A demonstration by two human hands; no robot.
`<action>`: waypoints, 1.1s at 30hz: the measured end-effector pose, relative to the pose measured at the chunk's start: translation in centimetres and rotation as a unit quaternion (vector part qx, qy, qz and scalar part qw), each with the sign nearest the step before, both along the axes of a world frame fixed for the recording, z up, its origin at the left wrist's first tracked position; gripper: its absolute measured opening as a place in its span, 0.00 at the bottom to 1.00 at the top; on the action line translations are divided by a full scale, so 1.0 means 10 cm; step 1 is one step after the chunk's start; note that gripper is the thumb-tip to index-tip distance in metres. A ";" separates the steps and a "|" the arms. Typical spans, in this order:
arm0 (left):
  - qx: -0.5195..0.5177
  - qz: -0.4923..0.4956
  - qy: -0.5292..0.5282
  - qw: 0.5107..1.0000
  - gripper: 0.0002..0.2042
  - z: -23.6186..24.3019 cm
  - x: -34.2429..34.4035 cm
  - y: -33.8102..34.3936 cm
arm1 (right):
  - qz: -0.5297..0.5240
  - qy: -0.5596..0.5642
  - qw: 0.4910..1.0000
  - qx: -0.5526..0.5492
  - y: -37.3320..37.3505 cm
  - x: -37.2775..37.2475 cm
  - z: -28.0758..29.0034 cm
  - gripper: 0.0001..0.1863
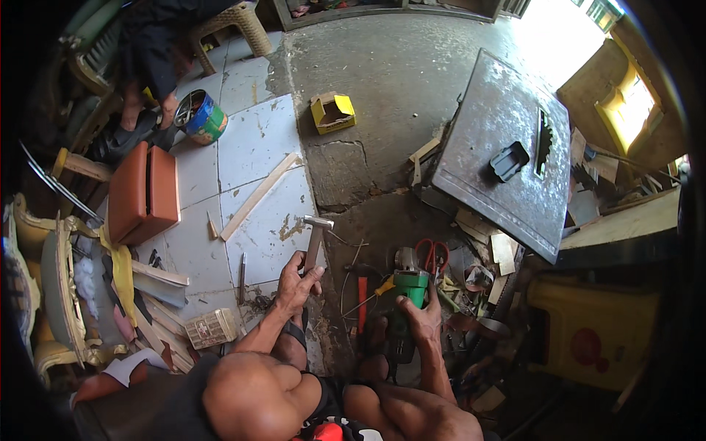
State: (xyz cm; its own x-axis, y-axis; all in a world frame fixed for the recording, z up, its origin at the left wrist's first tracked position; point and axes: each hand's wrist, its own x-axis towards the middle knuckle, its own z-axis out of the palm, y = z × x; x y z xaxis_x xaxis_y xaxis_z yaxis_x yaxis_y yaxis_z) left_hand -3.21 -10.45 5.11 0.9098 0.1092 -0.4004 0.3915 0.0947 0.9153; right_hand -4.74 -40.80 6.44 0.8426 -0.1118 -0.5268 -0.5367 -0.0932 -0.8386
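My left hand (298, 285) is closed round the handle of a hammer (315, 246), its metal head pointing up and away from me. My right hand (422, 317) grips the body of a green angle grinder (411, 287), held low in front of my right knee. Close by the grinder lie red-handled scissors (434, 255), a yellow-handled screwdriver (384, 287) and a red strip (362, 304). A long wooden strip (259, 197) rests on the pale tiles beyond the hammer. Left of my left hand a thin pencil-like rod (243, 278) lies on the floor.
On the right stands a worn metal-topped table (489, 110) with a slot and a dark plastic tray (509, 162). A yellow carton (332, 117), a paint tin (209, 126) and brown upholstered blocks (158, 187) stand on the floor. Another person's feet (132, 121) show at upper left.
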 end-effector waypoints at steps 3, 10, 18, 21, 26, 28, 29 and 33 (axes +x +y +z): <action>0.030 -0.017 0.008 0.999 0.15 -0.04 -0.01 0.03 | -0.005 -0.001 1.000 -0.003 -0.03 -0.02 0.07 0.51; 0.081 -0.042 0.005 0.996 0.15 -0.11 -0.06 -0.03 | -0.014 0.017 0.999 -0.036 -0.05 -0.02 0.17 0.52; 0.167 -0.048 -0.012 0.985 0.14 -0.16 -0.10 0.08 | 0.026 0.011 0.999 -0.038 0.09 0.02 0.05 0.55; 0.251 -0.066 -0.023 0.965 0.14 -0.16 -0.13 0.14 | 0.052 -0.005 0.996 -0.072 0.09 -0.01 -0.03 0.57; 0.320 -0.098 -0.053 0.941 0.15 -0.06 -0.20 0.19 | 0.093 -0.035 0.992 -0.078 0.27 0.06 0.13 0.52; 0.335 -0.118 -0.059 0.933 0.14 -0.11 -0.21 0.23 | 0.109 -0.027 0.991 -0.075 0.31 0.11 0.18 0.53; 0.336 -0.120 -0.076 0.931 0.14 -0.13 -0.23 0.25 | 0.117 -0.022 0.990 -0.073 0.32 0.12 0.19 0.54; 0.341 -0.125 -0.125 0.923 0.12 -0.14 -0.25 0.29 | 0.145 -0.017 0.988 -0.057 0.34 0.19 0.24 0.56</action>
State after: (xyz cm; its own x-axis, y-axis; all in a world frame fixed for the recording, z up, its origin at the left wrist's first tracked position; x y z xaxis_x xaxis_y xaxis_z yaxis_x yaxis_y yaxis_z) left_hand -5.75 -7.58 3.71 0.9954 0.0323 -0.0903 0.0915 -0.6025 0.7929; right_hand -2.87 -37.39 8.88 0.8649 0.0809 -0.4953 -0.4447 -0.3337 -0.8312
